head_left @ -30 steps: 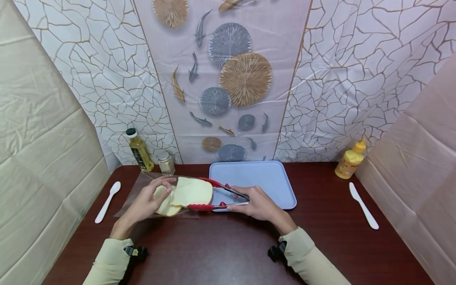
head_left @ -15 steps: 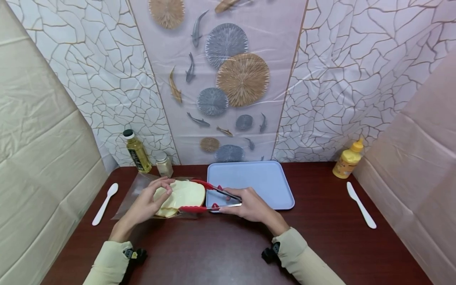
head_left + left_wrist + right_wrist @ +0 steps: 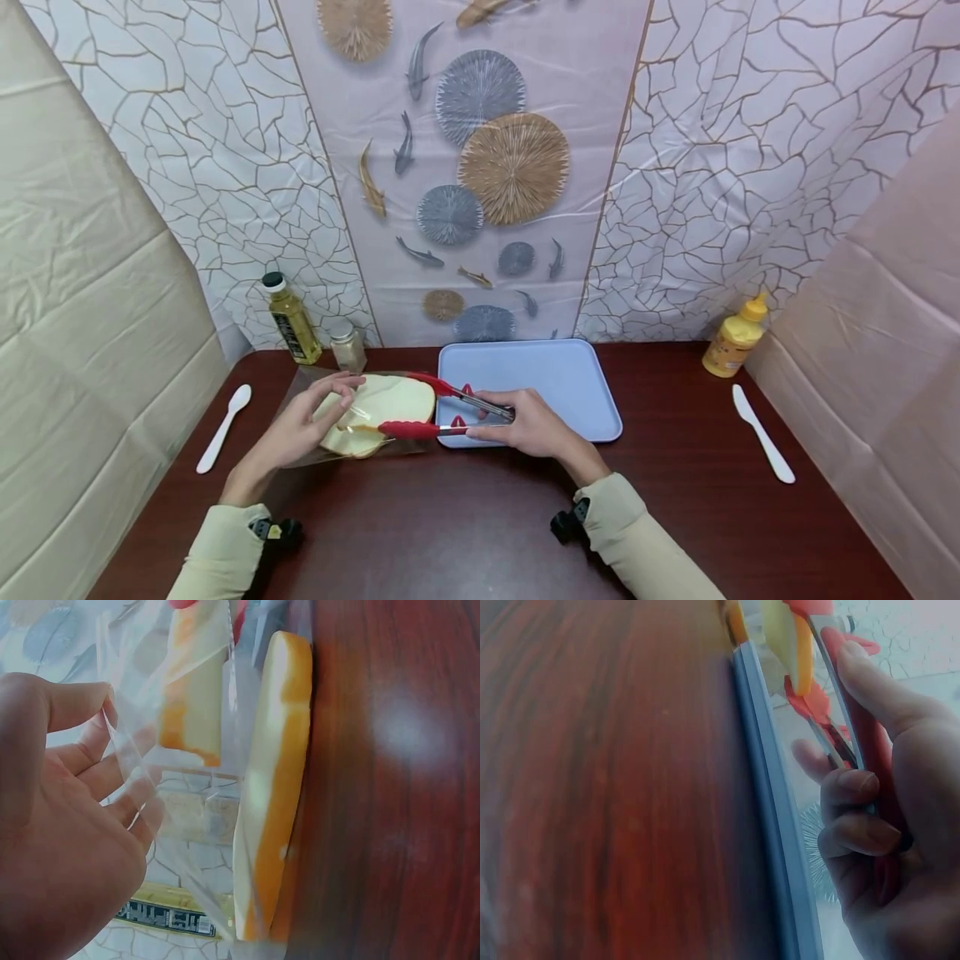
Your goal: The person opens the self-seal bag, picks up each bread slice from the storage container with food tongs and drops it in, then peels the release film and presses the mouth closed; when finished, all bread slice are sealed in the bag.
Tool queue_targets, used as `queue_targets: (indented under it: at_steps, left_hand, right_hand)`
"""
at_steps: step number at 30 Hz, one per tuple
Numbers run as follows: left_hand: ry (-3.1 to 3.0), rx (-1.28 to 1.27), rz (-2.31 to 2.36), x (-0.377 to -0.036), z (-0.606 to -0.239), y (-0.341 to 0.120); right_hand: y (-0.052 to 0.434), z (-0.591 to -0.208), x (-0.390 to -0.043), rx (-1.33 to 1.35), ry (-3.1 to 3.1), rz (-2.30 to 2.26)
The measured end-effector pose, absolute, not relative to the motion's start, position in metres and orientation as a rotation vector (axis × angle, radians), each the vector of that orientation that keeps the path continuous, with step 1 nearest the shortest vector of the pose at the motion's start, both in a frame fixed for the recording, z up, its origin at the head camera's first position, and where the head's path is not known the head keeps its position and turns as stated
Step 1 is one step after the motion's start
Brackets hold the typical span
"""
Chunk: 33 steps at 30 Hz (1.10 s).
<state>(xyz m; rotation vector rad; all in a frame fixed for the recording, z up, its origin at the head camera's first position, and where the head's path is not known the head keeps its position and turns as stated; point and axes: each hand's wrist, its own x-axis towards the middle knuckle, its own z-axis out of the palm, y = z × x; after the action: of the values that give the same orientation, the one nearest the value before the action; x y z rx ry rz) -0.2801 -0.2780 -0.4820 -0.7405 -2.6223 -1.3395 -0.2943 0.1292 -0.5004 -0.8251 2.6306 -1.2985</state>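
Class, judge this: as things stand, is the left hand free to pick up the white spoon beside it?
Probably not yet: the left hand is pinching the clear bag open, though the white spoon lies unobstructed.

Right hand point(image 3: 885, 847) grips red tongs point(image 3: 855, 742) — a bread slice point(image 3: 791, 641) between them — beside the blue tray point(image 3: 776, 817).

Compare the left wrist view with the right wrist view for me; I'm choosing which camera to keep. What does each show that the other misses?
Only the left wrist view shows the left hand pinching the clear plastic bag and a second bread slice lying on the table. Only the right wrist view shows the right hand gripping the red tongs beside the blue tray. Both show the slice caught in the tongs and the dark wood table.
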Motion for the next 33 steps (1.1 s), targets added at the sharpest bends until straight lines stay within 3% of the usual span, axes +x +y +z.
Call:
queue_targets:
  at_steps: [33]
  left_hand:
    - [-2.729,-0.676,-1.221,-0.280,-0.485,-0.281]
  right_hand:
    - [0.097,-0.501,-0.291,-0.920,2.601,-1.225]
